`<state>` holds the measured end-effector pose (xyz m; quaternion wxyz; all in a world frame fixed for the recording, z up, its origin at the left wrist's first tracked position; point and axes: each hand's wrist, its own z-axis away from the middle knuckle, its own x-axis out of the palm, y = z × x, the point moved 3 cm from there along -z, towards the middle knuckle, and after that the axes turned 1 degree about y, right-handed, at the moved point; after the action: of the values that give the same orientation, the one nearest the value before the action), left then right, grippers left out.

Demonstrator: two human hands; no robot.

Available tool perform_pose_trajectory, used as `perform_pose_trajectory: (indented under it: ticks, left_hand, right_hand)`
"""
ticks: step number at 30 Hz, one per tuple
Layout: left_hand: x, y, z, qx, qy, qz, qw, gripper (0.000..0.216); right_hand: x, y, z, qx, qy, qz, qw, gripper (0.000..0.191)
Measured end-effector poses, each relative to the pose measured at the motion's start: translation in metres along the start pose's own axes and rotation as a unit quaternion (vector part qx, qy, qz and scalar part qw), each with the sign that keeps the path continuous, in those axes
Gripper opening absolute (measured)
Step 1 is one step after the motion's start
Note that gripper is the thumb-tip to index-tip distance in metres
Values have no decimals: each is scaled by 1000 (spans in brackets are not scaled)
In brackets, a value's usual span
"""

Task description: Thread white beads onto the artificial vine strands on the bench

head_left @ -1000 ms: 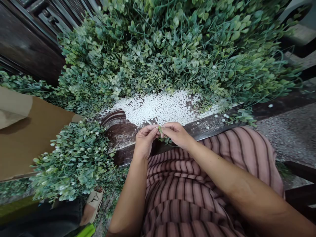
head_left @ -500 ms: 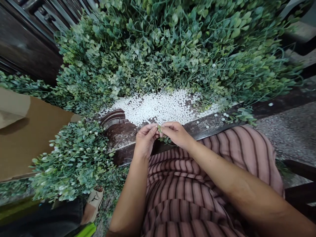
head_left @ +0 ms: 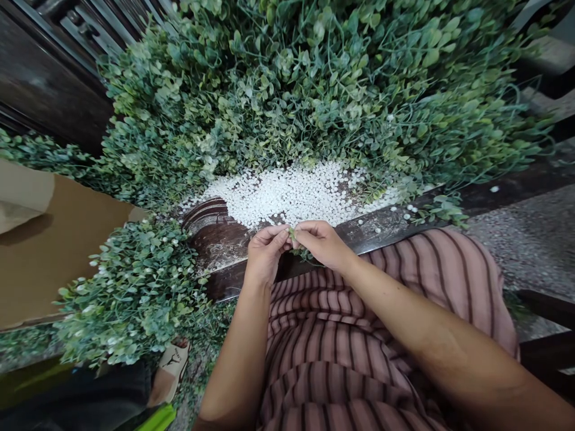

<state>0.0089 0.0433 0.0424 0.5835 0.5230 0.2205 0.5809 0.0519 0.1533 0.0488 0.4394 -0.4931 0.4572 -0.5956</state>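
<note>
**Featherlight sprig, pinched between two narrow grips**

I have the left grip (head_left: 265, 250) and right grip (head_left: 322, 242) almost meeting near the middle of my view, each closed to a thumb-and-fingertip pinch on a small green sprig (head_left: 291, 232); whether a bead sits in the left pinch is too small to tell; more leaves show at about five o'clock of the pinch, over the near edge of the dark wooden counter (head_left: 220, 242).

I judge the sprig very light, its stem springy, its leaves soft and easily bent; I would hold it by the stem, close to the tip being worked, since leaves alone may fold or tear.

White beads (head_left: 291, 194) lie spread at twelve o'clock, just beyond the fingers; they look hard, smooth and likely to roll, so I would pinch them one at a time across the middle; a foliage heap (head_left: 314, 90) stands behind them, and a leafy clump (head_left: 126, 287) dotted with white lies between eight and nine o'clock.
</note>
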Motion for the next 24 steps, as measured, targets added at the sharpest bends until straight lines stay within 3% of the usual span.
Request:
perform_pose_trajectory:
  ticks: [18, 24]
  left_hand:
    - [0, 2, -2, -37, -62, -88, 994, 28]
    - [11, -4, 5, -5, -4, -41, 999, 32]
  right_hand:
    - [-3, 5, 3, 0, 11, 71, 997, 25]
    - [-8, -4, -2, -6, -4, 84, 996, 29]
